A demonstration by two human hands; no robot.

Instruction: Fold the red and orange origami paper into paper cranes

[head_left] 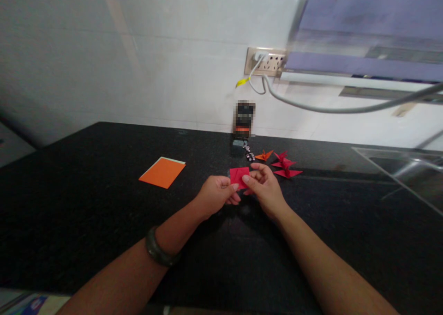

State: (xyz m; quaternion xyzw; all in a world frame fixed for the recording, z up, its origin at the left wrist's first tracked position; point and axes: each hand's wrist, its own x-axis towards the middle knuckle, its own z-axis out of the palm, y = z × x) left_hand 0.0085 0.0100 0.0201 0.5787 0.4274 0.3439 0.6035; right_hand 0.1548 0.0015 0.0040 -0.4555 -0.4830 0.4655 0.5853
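A small folded square of red paper point(239, 175) is held up over the dark countertop point(114, 232), with crease lines on its face. My left hand point(218, 196) pinches its lower left corner between thumb and fingers. On the right side, my right hand point(265, 188) grips the same paper, thumb in front and fingers partly behind it. Just beyond my right hand lie several folded paper cranes: an orange crane point(264, 155) and red cranes point(287, 172). Off to the left, flat on the counter, rests a stack of orange paper point(162, 172) with a pale sheet edge showing.
Against the tiled wall leans a blurred-out phone-like object point(244, 119) with a beaded strap point(248, 151). A socket panel point(266, 62) above carries a plug and a grey cable point(318, 108). The metal sink point(401, 167) is set into the counter at right.
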